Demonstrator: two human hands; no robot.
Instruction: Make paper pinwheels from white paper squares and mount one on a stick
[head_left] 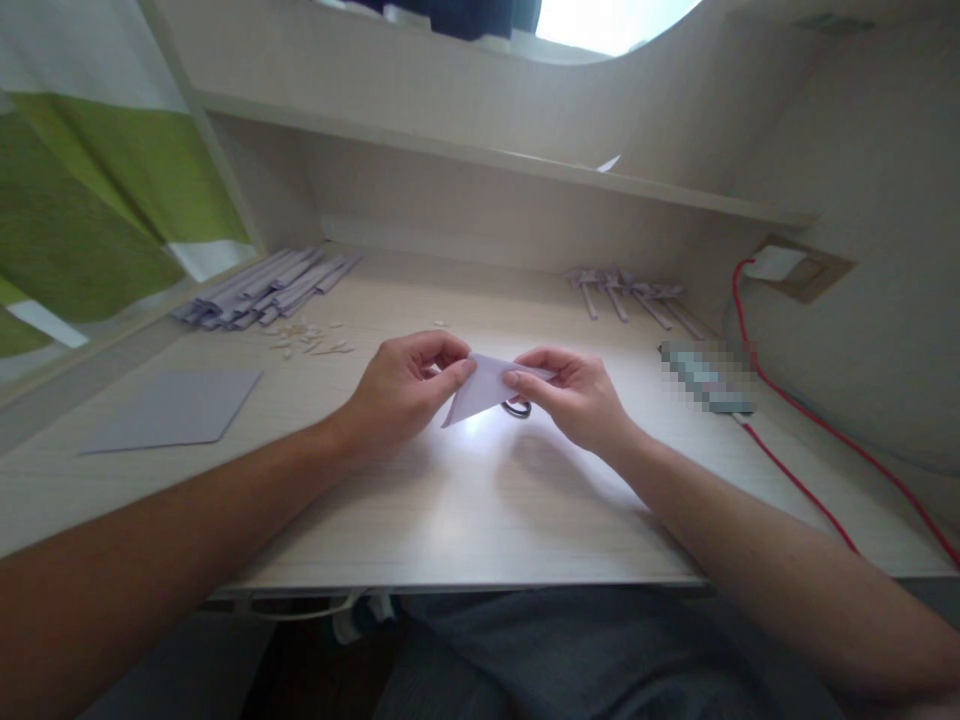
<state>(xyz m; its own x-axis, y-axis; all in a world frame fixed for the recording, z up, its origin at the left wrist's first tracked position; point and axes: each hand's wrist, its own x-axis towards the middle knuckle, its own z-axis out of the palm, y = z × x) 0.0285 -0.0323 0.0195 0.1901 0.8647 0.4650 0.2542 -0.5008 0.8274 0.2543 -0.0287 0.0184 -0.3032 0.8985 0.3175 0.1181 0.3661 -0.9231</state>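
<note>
1. Left hand (405,390): thumb and fingers pinch the upper left corner of a folded paper (480,390).
2. Right hand (577,395): thumb lies over the paper's right part, fingers behind; also a pinch.
3. Paper position: between the two hands, above the middle of the desk (450,545), one point angled down to the left. Fold layers behind it not visible.
4. A dark loop (517,414) shows just below the paper by the right hand; cannot tell what it belongs to.
5. Risk, judged: uneven pull between the two pinches could skew the crease or tear a corner.
6. Risk: if either thumb loosens, the fold may spring apart.
7. Risk: a low sweep of the left forearm could shift the flat sheets (172,410) or scatter the small pale bits (307,338).
8. Risk: the right forearm could snag the red cable (802,500), probably only on a wide outward swing.
</note>
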